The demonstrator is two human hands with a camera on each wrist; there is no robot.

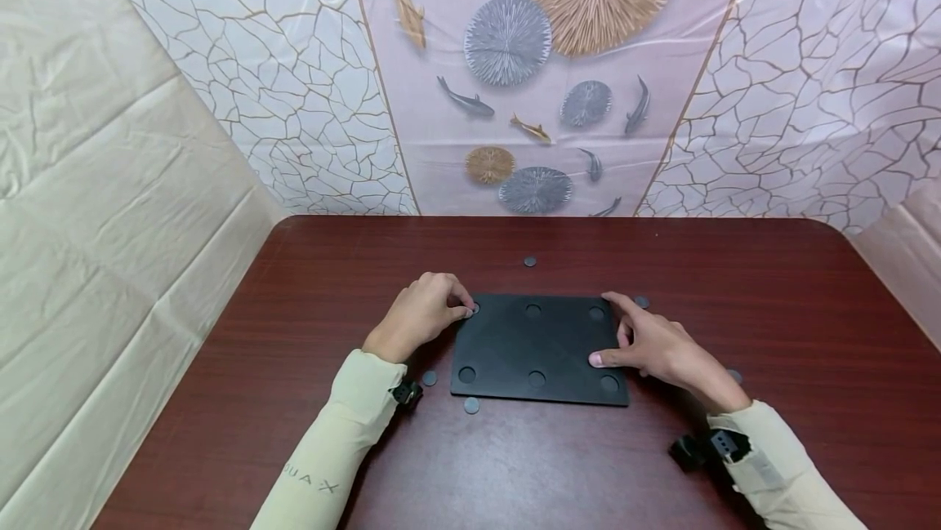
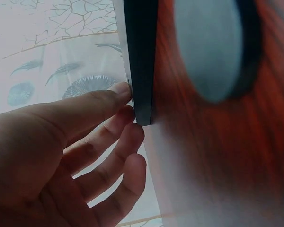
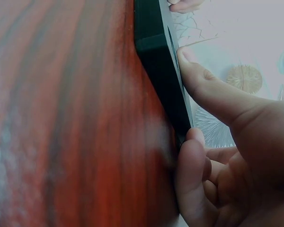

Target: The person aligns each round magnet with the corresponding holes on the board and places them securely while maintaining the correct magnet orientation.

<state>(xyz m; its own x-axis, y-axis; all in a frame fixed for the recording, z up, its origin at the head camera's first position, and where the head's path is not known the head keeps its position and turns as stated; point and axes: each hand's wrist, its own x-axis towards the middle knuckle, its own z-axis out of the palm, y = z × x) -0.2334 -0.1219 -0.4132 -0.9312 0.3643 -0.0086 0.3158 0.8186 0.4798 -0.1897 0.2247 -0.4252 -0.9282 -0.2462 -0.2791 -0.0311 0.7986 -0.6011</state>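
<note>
The table [image 1: 331, 277] looks like smooth, grained wood, glossy toward its near edge. The board [image 1: 532, 346] seems matt plastic, the discs [image 1: 471, 405] smooth and dull; beyond the far edge hangs creased, slightly shiny cloth [image 1: 441, 167].

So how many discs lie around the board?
5: one disc beyond the board, one left of it, one in front, one by the right hand, another farther right. More may be hidden.
</note>
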